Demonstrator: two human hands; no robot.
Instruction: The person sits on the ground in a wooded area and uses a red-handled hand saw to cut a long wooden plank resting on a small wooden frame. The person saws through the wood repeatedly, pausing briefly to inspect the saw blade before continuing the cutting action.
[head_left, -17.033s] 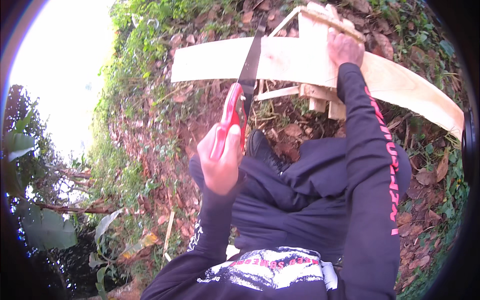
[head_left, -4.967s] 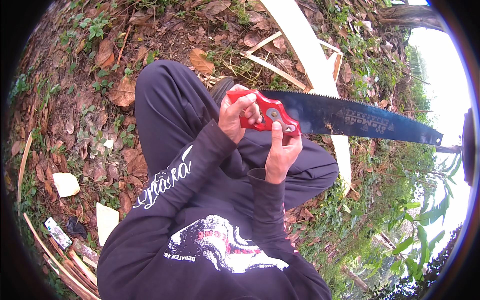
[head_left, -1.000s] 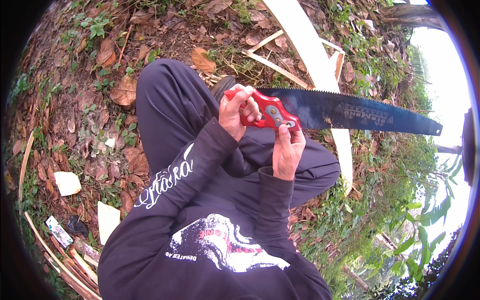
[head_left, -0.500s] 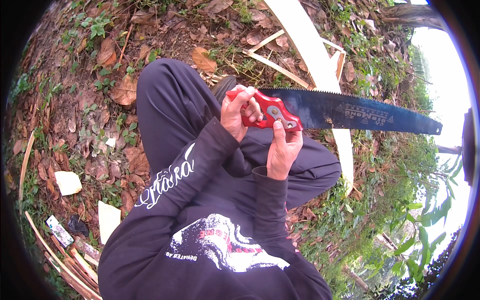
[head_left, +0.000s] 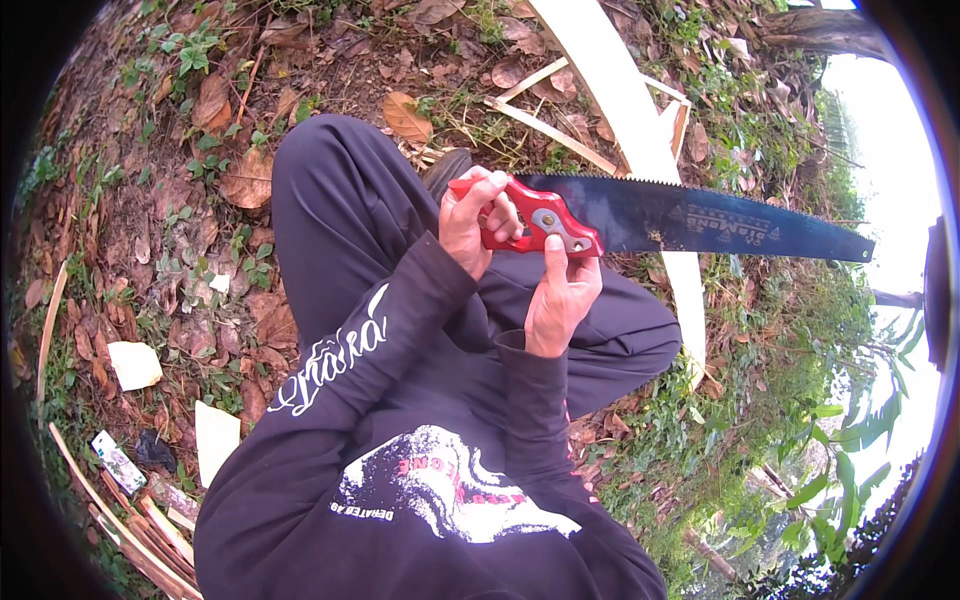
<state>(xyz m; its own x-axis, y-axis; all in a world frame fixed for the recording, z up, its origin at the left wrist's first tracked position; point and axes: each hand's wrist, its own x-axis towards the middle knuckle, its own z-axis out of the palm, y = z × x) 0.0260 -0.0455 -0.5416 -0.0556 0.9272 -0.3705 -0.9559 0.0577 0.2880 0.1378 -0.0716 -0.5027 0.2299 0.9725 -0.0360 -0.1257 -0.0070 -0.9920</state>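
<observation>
A handsaw with a red handle (head_left: pixel 560 212) and a dark blue toothed blade (head_left: pixel 690 218) is held above my bent legs. Its blade reaches out to the right, teeth facing away from me. My left hand (head_left: pixel 472 225) is closed through the handle's grip, fingers wrapped around it. At the front end of the handle, my right hand (head_left: pixel 562 300) pinches the red part, thumb on top beside a grey metal plate (head_left: pixel 548 221) with screws. The right fingers go under the handle and are partly hidden.
A long pale wooden board (head_left: pixel 625 105) runs behind the saw, partly covered by the blade. Thin wood strips (head_left: pixel 555 135) lie beside it. To the lower left are pale scraps (head_left: pixel 135 365), a phone-like flat object (head_left: pixel 118 460) and several narrow strips (head_left: pixel 135 530). Leaves and weeds cover the ground.
The saw has shifted slightly left, its blade tip a little higher in the view. Both hands have moved slightly with it and keep their hold.
</observation>
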